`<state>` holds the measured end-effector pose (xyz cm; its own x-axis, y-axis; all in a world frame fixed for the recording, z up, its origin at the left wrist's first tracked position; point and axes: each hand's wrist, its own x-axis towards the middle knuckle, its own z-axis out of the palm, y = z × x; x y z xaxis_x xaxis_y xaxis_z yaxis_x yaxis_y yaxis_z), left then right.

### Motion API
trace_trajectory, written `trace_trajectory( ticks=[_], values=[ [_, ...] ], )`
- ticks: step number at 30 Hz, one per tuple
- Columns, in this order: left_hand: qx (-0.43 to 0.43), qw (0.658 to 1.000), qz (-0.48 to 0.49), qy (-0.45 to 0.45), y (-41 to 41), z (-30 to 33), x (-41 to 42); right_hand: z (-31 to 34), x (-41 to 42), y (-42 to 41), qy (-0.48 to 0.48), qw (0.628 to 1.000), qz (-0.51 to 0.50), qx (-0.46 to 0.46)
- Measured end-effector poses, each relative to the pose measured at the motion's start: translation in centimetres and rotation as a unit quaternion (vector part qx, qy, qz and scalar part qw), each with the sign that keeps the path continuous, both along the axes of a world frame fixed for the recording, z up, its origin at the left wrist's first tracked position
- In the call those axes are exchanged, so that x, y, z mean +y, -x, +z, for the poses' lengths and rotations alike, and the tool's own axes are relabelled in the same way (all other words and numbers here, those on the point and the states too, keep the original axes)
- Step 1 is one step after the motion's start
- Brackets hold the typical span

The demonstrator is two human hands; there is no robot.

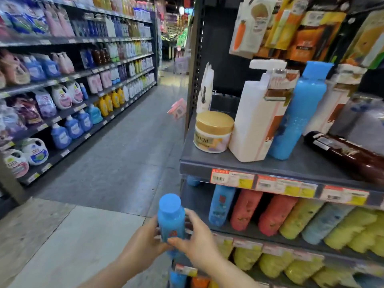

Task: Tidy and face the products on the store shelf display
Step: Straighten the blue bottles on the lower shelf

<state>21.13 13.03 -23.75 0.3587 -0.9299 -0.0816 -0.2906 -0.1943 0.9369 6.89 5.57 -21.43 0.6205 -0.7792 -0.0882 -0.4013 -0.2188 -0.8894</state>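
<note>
- Your left hand (145, 240) curls its fingers round one blue bottle (170, 221), held upright in front of the display, clear of every shelf.
- Your right hand (199, 238) grips the same bottle from the other side, thumb across its front.
- On the top shelf (291, 163), left to right: one gold-lidded jar (213, 132), one white pump bottle (255, 119), one tall blue bottle (299, 113), one brown bottle (349, 154) lying flat.
- On the shelf below lean one blue pouch (220, 204) and two red pouches (245, 208).
</note>
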Motion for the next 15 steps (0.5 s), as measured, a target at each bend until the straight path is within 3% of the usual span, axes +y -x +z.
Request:
trace_trajectory(
  ticks=[9,15],
  values=[
    [0.014,0.998,0.003,0.065,-2.1,-3.0,-8.5,-3.8,-5.8,-2.5,0.027,0.998,-0.040,-0.031],
    [-0.015,0.997,-0.061,0.048,-2.8,-3.9,-11.8,-4.1,-7.8,-2.0,0.017,0.998,-0.061,0.018]
  ],
)
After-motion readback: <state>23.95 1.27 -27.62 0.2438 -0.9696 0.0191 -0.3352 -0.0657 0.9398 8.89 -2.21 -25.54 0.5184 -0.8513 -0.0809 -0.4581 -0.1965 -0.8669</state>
